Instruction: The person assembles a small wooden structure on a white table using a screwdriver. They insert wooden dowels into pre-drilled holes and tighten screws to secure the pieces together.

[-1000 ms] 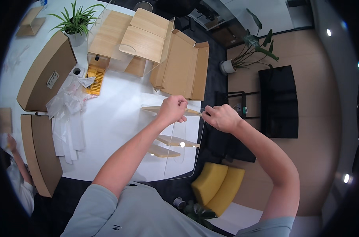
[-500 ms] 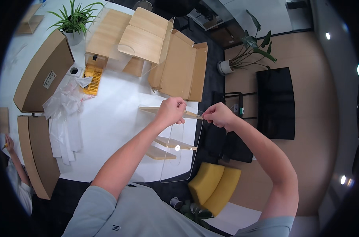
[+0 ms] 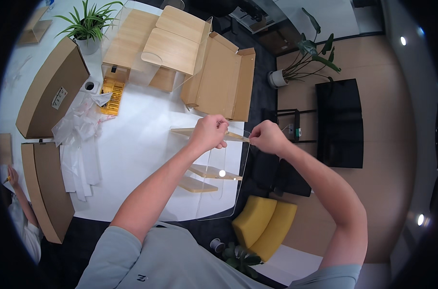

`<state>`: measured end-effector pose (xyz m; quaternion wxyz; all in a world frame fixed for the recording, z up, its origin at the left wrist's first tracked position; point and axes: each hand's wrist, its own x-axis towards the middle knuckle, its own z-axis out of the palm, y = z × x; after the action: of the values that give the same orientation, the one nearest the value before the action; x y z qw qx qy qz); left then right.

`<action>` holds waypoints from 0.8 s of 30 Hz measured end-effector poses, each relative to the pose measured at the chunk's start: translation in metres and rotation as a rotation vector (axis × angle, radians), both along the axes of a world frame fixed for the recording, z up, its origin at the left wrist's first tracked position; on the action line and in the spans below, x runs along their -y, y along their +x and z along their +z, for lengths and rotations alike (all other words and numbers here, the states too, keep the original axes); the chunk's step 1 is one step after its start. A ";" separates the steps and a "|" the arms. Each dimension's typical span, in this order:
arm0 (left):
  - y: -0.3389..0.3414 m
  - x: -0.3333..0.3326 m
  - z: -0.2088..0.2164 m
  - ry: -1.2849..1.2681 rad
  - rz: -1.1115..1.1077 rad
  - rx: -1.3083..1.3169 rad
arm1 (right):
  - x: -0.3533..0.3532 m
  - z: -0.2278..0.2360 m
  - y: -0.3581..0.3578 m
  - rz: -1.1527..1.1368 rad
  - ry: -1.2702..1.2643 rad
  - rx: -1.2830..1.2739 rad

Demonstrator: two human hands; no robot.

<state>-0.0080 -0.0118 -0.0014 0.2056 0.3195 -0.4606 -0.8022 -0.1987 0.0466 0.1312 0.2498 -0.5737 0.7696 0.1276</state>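
Note:
A small shelf unit stands on the white table in front of me, with pale wooden boards (image 3: 211,171) joined to a clear acrylic side panel (image 3: 232,198). My left hand (image 3: 209,132) is above the farthest board (image 3: 181,131), its fingers curled into a pinch. Whatever it holds, if anything, is too small to make out. At the right end of that same board, by the panel's edge, my right hand (image 3: 268,138) pinches with thumb and forefinger. Its fingertips hide what lies between them.
Behind the unit lie an open cardboard box (image 3: 221,77) and a larger wood-and-acrylic shelf (image 3: 173,43). Crumpled plastic wrap (image 3: 79,125), an orange case (image 3: 112,96) and cardboard boxes (image 3: 52,91) are at left. Another person's hand (image 3: 12,176) shows at far left. A yellow seat (image 3: 262,226) stands at right.
My right hand has turned slightly, its fingers staying at the board's end. The left hand keeps its pinch. The whole view has shifted a little.

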 end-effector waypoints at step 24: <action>-0.001 -0.004 0.003 -0.029 0.007 0.017 | -0.012 0.026 0.013 0.968 -0.004 -0.367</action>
<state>-0.0091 -0.0081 0.0019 0.2091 0.3251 -0.4727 -0.7919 -0.1861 0.0588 0.1573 0.0221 -0.8326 0.4475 0.3256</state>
